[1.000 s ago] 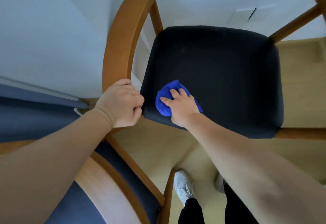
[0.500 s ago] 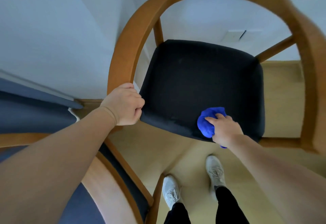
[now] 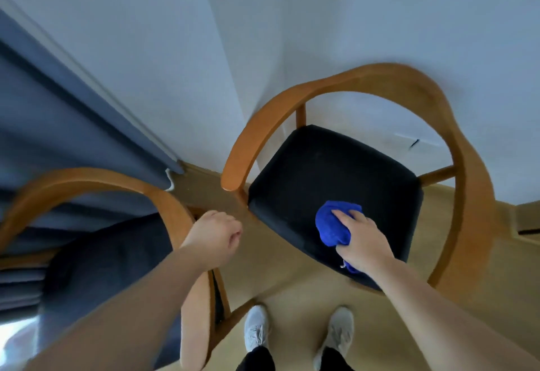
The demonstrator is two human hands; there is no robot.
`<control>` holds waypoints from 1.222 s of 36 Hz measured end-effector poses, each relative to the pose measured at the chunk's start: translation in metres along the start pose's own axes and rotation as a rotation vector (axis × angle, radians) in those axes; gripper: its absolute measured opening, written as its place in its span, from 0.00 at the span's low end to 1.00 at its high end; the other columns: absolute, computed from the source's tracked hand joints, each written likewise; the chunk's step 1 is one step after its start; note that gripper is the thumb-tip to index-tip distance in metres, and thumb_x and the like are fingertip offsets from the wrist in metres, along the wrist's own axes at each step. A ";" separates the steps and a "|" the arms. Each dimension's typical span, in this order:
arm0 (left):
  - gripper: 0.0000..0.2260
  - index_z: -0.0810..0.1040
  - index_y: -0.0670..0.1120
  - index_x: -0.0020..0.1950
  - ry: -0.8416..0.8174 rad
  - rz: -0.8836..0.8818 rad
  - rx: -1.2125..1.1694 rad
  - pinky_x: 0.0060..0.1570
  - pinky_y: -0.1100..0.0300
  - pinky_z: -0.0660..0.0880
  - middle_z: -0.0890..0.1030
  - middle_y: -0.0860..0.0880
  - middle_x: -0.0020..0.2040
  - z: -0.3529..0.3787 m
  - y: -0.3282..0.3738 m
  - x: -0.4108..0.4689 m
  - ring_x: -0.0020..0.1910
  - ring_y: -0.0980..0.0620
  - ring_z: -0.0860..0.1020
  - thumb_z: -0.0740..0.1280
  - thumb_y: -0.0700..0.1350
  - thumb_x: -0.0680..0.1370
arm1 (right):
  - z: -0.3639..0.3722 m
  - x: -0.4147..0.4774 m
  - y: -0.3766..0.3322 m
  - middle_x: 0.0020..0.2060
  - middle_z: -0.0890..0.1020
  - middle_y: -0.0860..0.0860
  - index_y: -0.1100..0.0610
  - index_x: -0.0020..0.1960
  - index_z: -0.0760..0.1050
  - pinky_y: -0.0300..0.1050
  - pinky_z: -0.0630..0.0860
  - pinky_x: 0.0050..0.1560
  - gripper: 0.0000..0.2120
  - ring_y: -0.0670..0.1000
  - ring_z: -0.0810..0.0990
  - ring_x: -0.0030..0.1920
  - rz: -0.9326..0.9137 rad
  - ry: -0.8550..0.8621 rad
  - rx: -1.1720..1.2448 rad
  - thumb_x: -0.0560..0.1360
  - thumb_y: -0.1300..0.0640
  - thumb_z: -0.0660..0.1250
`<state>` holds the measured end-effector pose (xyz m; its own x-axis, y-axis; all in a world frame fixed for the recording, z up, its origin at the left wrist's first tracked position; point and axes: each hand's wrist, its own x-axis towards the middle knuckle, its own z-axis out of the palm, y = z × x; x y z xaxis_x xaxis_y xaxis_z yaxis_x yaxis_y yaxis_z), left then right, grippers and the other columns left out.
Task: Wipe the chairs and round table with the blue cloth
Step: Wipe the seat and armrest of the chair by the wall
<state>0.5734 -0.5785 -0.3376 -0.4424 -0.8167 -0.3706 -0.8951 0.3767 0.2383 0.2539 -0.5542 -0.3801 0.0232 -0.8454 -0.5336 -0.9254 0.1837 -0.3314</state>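
— Where's our cloth [image 3: 330, 231]?
— Bunched on the black seat [image 3: 336, 171], near its front edge. Our right hand [image 3: 363, 243] grips it.
— And our left hand [image 3: 216, 236]?
— Clenched on nothing, just beside the left chair [image 3: 172, 209].

No readable text, numbers or logos anywhere in view. Small white tag [image 3: 342, 265] on the blue cloth [image 3: 331, 228], under the right hand [image 3: 363, 243]: too small to read. Wall plate [image 3: 415, 141] behind the chair [image 3: 336, 171]: blurred, nothing legible on it.
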 end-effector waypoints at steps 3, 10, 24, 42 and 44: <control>0.09 0.78 0.51 0.43 0.031 -0.128 -0.031 0.51 0.59 0.71 0.77 0.55 0.41 -0.010 0.019 -0.036 0.43 0.55 0.73 0.59 0.45 0.77 | -0.035 -0.010 -0.008 0.70 0.64 0.47 0.42 0.76 0.57 0.49 0.72 0.61 0.38 0.56 0.66 0.66 -0.112 0.008 -0.045 0.70 0.52 0.68; 0.07 0.80 0.49 0.45 0.229 -0.354 -0.214 0.50 0.58 0.72 0.78 0.54 0.41 -0.016 0.070 -0.079 0.45 0.54 0.75 0.62 0.42 0.76 | -0.098 -0.010 -0.024 0.70 0.64 0.48 0.44 0.75 0.58 0.50 0.72 0.61 0.37 0.56 0.65 0.68 -0.353 0.051 -0.151 0.69 0.54 0.68; 0.12 0.79 0.52 0.58 0.340 -0.581 -0.349 0.59 0.63 0.68 0.79 0.57 0.56 0.016 0.053 -0.047 0.57 0.56 0.74 0.59 0.46 0.79 | -0.118 0.075 -0.108 0.74 0.58 0.52 0.46 0.77 0.54 0.52 0.67 0.66 0.36 0.56 0.60 0.70 -0.863 -0.071 -0.659 0.72 0.51 0.66; 0.21 0.71 0.46 0.70 0.321 -0.810 -0.309 0.69 0.57 0.62 0.72 0.49 0.68 0.042 0.024 0.037 0.68 0.48 0.68 0.61 0.42 0.76 | -0.042 0.204 -0.211 0.78 0.50 0.51 0.43 0.77 0.51 0.60 0.55 0.72 0.40 0.62 0.55 0.73 -1.222 -0.211 -0.907 0.71 0.52 0.67; 0.22 0.70 0.45 0.71 0.348 -0.800 -0.308 0.70 0.58 0.58 0.71 0.48 0.69 0.040 0.025 0.048 0.70 0.48 0.66 0.62 0.41 0.76 | -0.040 0.213 -0.208 0.77 0.54 0.52 0.44 0.76 0.54 0.59 0.54 0.73 0.39 0.62 0.55 0.73 -1.257 -0.209 -0.860 0.70 0.52 0.68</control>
<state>0.5279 -0.5904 -0.3853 0.3877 -0.8876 -0.2488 -0.8507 -0.4484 0.2742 0.4365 -0.7927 -0.3938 0.9147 -0.1306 -0.3824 -0.1973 -0.9702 -0.1406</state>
